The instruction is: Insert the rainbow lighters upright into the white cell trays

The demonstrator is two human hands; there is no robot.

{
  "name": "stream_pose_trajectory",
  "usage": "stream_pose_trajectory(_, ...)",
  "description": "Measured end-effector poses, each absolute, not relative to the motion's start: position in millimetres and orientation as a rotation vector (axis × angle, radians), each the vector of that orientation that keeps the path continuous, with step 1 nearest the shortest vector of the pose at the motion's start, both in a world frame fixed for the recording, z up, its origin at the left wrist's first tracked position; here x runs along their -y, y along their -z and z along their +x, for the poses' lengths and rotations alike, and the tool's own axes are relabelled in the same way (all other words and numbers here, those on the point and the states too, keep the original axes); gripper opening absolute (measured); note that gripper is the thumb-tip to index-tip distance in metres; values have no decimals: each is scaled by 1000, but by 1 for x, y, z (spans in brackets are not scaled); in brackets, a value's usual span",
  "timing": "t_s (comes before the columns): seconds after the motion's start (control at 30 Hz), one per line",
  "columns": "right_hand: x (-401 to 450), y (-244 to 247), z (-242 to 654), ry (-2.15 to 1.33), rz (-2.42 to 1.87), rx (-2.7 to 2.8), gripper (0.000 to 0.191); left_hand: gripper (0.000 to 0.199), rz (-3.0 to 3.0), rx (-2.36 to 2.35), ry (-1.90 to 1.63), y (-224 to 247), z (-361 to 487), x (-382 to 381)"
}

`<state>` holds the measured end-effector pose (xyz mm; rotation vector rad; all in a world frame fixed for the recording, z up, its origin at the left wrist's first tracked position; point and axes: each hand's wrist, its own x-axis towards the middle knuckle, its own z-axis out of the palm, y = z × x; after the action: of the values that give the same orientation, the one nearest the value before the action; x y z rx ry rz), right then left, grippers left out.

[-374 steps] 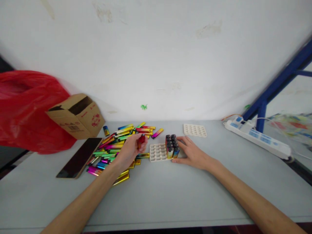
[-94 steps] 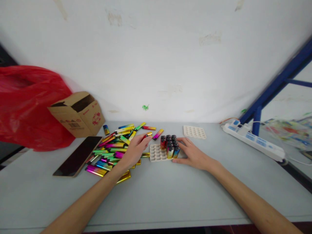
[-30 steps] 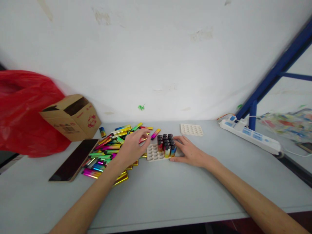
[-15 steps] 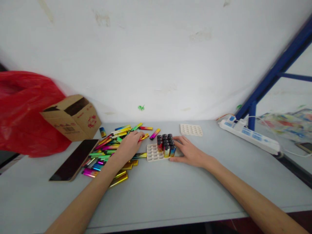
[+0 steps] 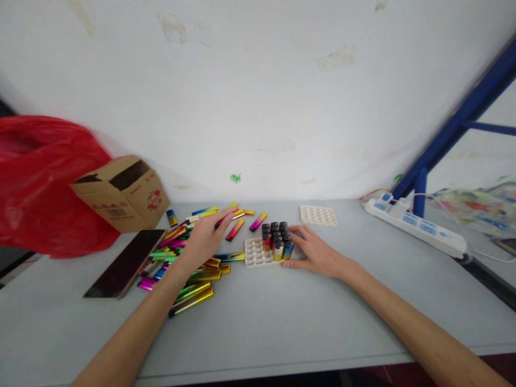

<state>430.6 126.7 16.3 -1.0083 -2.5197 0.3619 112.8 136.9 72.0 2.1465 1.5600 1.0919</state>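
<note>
My left hand (image 5: pixel 207 235) is above the right side of a heap of shiny coloured lighters (image 5: pixel 193 293). Between its fingertips is a yellowish lighter (image 5: pixel 238 214) with a dark end, partly covered by the fingers. To the right, a pale tray (image 5: pixel 253 252) with rows of round hollows carries several upright lighters (image 5: pixel 278 239) with black tops, while hollows on its left side are bare. My right hand (image 5: pixel 314 250) curves round the tray's right end, thumb at the front corner and fingers against the standing lighters. A red-yellow lighter (image 5: pixel 235 230) and a pink-yellow lighter (image 5: pixel 258 222) lie just behind the tray.
A second pale tray (image 5: pixel 318 215) lies near the wall. On the left are a dark-screened phone (image 5: pixel 124 263), an open cardboard box (image 5: pixel 129 199) and a red plastic bag (image 5: pixel 44 188). A white power strip (image 5: pixel 415 226) with plugs and a blue metal frame (image 5: pixel 451 123) stand right.
My left hand has moved slightly left and up. The red-yellow lighter by its fingertips now lies free on the table, and another lighter is in the fingers. My right hand stays at the tray.
</note>
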Motion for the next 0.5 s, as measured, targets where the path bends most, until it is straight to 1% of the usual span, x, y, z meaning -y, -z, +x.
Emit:
stream_pose_trajectory(0.17,-127,-16,430,-359,-1003,2520,76,32,1633,-1288,-1210,-70,127,-130)
stream_pose_trajectory(0.33,-127,-16,431,-352,-996,2522,75,44,1575,-1156,-1133,-65,139,-124)
stream_pose_trajectory(0.5,-127,-16,431,-356,-1000,2525,76,47,1454,-987,-1044,-65,152,-113)
